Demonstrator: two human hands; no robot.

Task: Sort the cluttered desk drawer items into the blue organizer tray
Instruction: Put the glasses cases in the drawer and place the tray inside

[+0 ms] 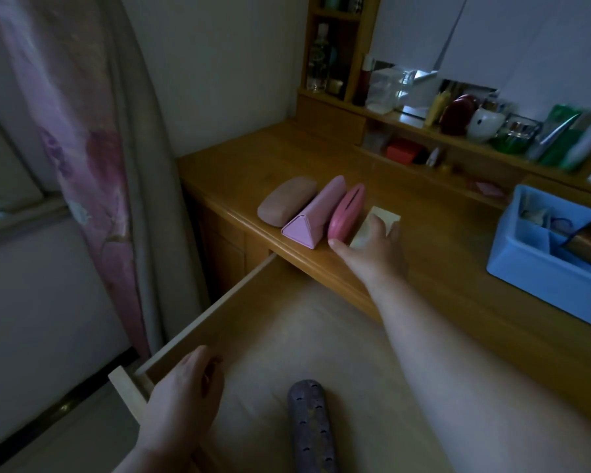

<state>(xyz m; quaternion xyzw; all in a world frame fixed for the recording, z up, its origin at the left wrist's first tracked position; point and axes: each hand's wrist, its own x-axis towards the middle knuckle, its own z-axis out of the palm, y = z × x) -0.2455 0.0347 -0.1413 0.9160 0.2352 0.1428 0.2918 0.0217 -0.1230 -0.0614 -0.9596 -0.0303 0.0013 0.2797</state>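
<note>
The wooden drawer (273, 322) stands pulled out below the desk. A grey patterned case (309, 425) lies at its near end. My left hand (181, 401) rests on the drawer's front left corner, fingers curled over the edge. My right hand (372, 247) reaches onto the desk top and grips a pale cream box (386, 216). Left of it lie a dark pink oval case (347, 213), a pink triangular case (316, 215) and a dusty pink rounded case (285, 204), side by side. The blue organizer tray (533, 264) sits at the right with several items in its compartments.
A low shelf behind the desk holds a red box (403, 150), a white jar (485, 122), green tubes (560, 134) and bottles. A flowered curtain (82, 148) hangs at the left. The desk edge (325, 268) overhangs the drawer.
</note>
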